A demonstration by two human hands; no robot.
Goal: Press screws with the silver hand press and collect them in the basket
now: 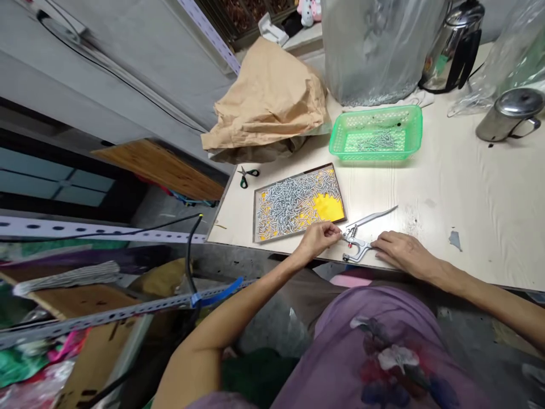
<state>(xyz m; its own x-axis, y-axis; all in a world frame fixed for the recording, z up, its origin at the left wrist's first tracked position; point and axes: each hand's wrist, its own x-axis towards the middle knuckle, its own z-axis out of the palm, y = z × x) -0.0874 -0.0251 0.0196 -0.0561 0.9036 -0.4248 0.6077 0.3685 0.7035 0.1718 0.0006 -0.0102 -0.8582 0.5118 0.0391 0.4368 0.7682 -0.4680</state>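
Observation:
A metal hand tool [361, 247] with a spring and long handles lies at the table's front edge. My left hand [318, 241] is closed in a pinch at the tool's left end; what its fingertips hold is too small to name. My right hand [403, 253] rests on the tabletop, its fingers over the end of the tool's lower handle. Just beyond my left hand sits a shallow tray [254, 218] of many small metal pieces on a yellow bottom. Behind it, a green plastic basket [375, 155] holds more small metal pieces.
Green-handled scissors [244, 179] lie left of the tray. A brown paper bag [272, 96] and a clear plastic bag [374, 51] stand at the back. A glass press [453, 51] and a metal pitcher [502, 116] are at the right. Metal shelving [140, 309] stands left.

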